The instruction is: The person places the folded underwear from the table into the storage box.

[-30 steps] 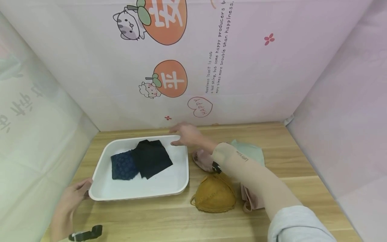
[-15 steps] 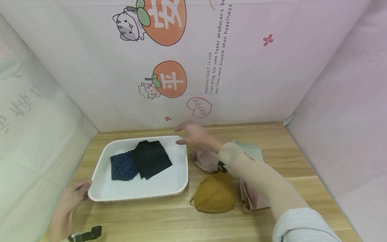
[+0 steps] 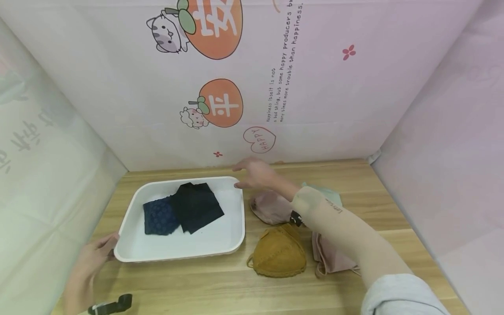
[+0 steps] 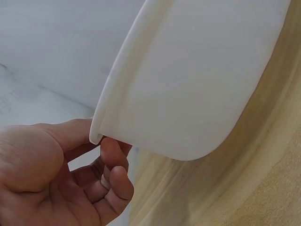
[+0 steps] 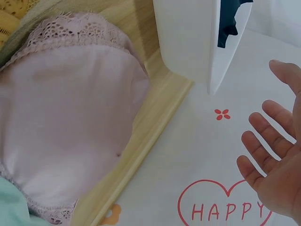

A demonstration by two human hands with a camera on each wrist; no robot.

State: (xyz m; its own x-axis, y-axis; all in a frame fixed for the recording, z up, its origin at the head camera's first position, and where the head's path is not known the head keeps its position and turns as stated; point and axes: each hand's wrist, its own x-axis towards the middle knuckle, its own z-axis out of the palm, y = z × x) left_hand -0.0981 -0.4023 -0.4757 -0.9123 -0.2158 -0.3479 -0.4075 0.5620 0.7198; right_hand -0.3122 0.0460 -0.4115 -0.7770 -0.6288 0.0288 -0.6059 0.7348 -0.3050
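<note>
At the left, my left hand [image 3: 89, 261] pinches the corner rim of a white plastic tub [image 3: 179, 247]. The left wrist view shows thumb and fingers [image 4: 113, 153] around that rim. Inside the tub lie a folded navy lace garment [image 3: 159, 217] and a folded black garment [image 3: 198, 208], partly overlapping. My right hand [image 3: 257, 175] hovers just off the tub's far right corner, fingers spread and holding nothing. In the right wrist view a dusty-pink lace-edged bra [image 5: 77, 108] lies beside it on the table. A mustard bra [image 3: 279, 253] rests nearer to me.
Mint-green fabric [image 3: 328, 194] and another pink garment [image 3: 332, 256] lie at the right, partly hidden by my right forearm. The wooden table [image 3: 204, 288] is bordered by white printed cloth walls [image 3: 315, 109] at the back and both sides.
My right hand has drawn away from the tub's far right corner, moving right. My left hand keeps its hold on the rim, and the tub is nearly still.
</note>
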